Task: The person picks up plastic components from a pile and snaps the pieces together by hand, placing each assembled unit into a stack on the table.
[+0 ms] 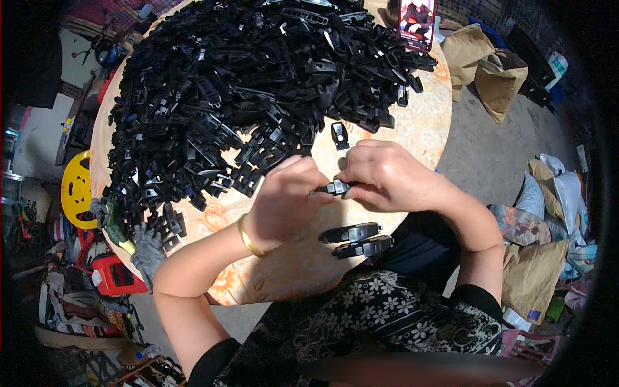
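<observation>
Near the centre of the frame, two bare hands are holding a small black part point(336, 188) between them, just above a round, pale, patterned table point(429, 122). The right hand point(390, 177) is closing thumb and forefinger in a narrow pinch on the part's right end. The left hand point(284, 200) is curling in from the other side, its fingertips at the part's left end; its own knuckles are hiding the contact, so how firmly it is gripping cannot be told. The part is looking like moulded plastic, glossy where light is catching it, so it is probably light and stiff, rather slippery under dry fingertips, with any thin edges likely being the weakest places. Its two ends are seeming the best holds, pinched lightly, leaving the middle uncovered. A loose part point(340, 135) is lying just above the hands, and two longer pieces, an upper one point(351, 233) and a lower one point(363, 247), are resting side by side below them. A great pile point(213, 97) of similar black parts is filling the upper left, and a phone point(416, 24) is standing at upper right.
</observation>
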`<control>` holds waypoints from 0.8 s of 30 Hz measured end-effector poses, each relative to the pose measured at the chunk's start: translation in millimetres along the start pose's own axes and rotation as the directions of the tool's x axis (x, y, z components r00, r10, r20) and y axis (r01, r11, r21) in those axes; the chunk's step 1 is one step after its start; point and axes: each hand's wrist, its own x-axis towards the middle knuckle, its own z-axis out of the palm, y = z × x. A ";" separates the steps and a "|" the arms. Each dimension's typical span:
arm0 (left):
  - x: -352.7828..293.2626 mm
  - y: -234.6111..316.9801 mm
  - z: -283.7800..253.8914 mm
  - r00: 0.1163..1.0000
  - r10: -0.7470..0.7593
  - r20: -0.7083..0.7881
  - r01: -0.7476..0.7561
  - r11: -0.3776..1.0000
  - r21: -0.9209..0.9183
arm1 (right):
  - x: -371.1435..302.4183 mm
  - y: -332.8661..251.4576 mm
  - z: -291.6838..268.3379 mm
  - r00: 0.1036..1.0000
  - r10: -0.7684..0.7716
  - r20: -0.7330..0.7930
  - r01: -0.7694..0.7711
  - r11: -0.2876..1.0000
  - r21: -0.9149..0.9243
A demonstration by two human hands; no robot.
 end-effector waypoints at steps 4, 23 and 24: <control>1.8 -2.2 -7.8 0.997 0.056 0.059 -0.052 0.997 -0.061 | -1.9 2.0 3.0 1.000 0.020 0.002 -0.020 1.000 0.008; 18.8 -32.1 -92.4 0.943 -0.182 0.280 0.006 0.847 0.532 | 7.6 15.7 12.9 0.959 0.131 -0.251 -0.192 0.953 -0.235; 19.4 -31.1 -93.5 0.939 -0.194 0.284 0.018 0.852 0.524 | 5.6 14.7 10.3 0.968 0.125 -0.218 -0.149 0.984 -0.101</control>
